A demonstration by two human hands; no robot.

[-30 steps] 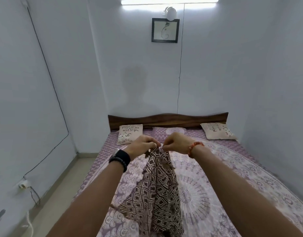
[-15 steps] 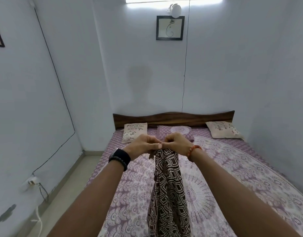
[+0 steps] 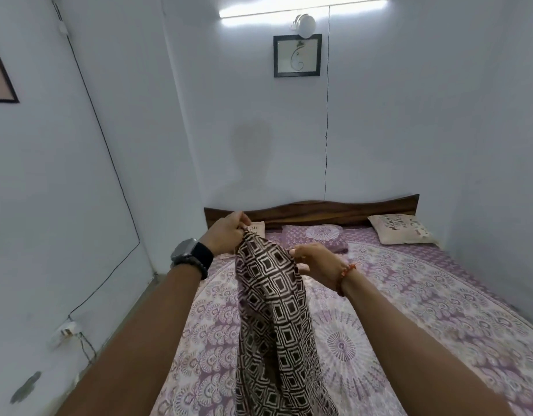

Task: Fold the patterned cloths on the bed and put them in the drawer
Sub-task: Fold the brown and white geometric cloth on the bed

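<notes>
Both hands [image 3: 229, 235] raised, arms outstretched
</notes>
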